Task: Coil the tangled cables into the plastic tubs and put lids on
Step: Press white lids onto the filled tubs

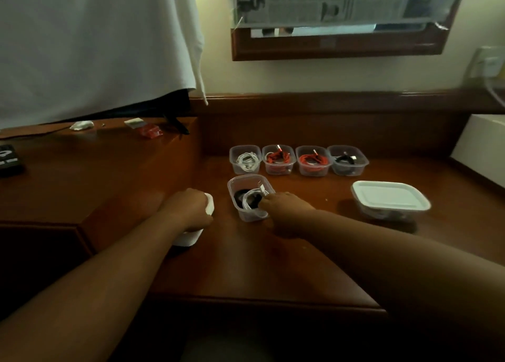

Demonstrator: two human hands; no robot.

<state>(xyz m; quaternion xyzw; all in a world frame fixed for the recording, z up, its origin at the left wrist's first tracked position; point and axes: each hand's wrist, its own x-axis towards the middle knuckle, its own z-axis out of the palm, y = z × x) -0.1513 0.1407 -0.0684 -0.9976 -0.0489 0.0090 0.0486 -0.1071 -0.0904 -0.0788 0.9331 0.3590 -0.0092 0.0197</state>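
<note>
Item: open plastic tub point(250, 197), centre of wooden counter point(300, 252), holding coiled white cable point(252, 200) over a black cable point(240, 196); white plug end sticks up at far rim. Right hand point(287, 211) at tub's near-right corner, fingers reaching into/onto the white coil; whether they pinch it or only press it down, cannot tell, tips hidden. Left hand point(188, 210) just left of tub, fingers curled round a white lid point(209, 203), gripped at its edge; more white shows below the wrist, prob. further lids, unclear. Back row, 4 lidless tubs: white cable tub point(245, 159), two red cable tubs point(278, 159) point(313, 160), black cable tub point(347, 159). Right: lidded tub point(390, 201), closed. Handling est.: cable light, soft but springy, coil likely to pop up unless held flat; take by whole loop bundle, not by plug. Tub thin, light, apt to slide on polished wood, so steady by the wall. Lid thin, flexible; hold by edge, seat corners first, press round the rim. Status est.: coiling near done, lidding mostly outstanding. Misc: white cloth point(95, 47), mirror point(341, 39), red packet point(150, 131).
</note>
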